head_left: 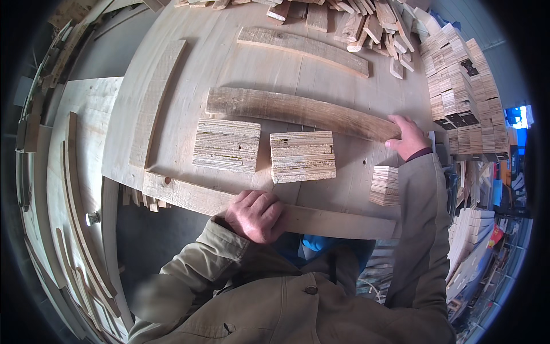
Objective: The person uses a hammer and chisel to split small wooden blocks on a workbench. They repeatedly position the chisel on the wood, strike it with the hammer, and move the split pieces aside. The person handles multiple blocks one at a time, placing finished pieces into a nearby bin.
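Observation:
My left hand (256,216) is closed over the long wooden board (338,222) that lies along the near edge of the plywood table. My right hand (410,137) grips the right end of a browner wooden board (298,110) across the table's middle, thumb on the near side and fingers beyond. Between these two boards sit two layered plywood blocks (226,145), (302,156) side by side, a small gap between them. Near my right sleeve stands a smaller layered block (384,185). What my left fingers press underneath is hidden.
One more board (303,49) lies farther back, and another (159,103) runs along the left side of the tabletop (189,74). Loose wood offcuts (366,23) heap at the far edge. Stacked blocks (458,86) rise at the right. Long strips (77,189) lean at the left.

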`<state>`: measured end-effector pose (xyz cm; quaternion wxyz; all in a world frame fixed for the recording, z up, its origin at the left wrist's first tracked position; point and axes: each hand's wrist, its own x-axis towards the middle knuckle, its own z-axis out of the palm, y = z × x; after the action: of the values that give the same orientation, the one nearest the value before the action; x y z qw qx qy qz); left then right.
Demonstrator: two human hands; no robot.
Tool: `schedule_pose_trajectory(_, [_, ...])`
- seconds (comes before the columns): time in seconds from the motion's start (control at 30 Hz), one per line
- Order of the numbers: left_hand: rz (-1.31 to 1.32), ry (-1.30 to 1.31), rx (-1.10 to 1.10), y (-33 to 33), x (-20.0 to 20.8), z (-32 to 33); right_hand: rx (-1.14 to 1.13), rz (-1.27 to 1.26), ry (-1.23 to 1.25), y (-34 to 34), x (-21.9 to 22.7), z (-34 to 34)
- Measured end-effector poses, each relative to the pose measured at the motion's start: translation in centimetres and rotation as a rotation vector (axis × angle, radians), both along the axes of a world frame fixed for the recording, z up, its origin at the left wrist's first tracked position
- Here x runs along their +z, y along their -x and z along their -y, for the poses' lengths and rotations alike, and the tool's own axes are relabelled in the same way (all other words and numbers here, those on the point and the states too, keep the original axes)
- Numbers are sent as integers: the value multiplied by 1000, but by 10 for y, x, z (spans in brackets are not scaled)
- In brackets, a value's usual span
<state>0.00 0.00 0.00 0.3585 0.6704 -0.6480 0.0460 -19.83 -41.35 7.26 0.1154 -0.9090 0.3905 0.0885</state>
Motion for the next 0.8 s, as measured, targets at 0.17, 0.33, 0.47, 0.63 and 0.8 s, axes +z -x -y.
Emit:
schedule_pose_trajectory(0.17, [10, 5, 15, -5, 0, 1, 30, 99, 94, -4, -6, -1])
schedule_pose_trajectory(0.33, [2, 24, 28, -2, -1, 5, -21, 270, -8, 0, -7, -1])
schedule_pose_trajectory(0.47, [-21, 37, 33, 0, -1, 4, -1, 500, 105, -2, 3, -13])
schedule_pose_trajectory(0.63, [-22, 33, 37, 2, 2, 4, 159, 622, 508, 3, 38, -34])
schedule_pose_trajectory(0.8, [-20, 43, 32, 2, 1, 0, 185, 663, 660, 21, 64, -66])
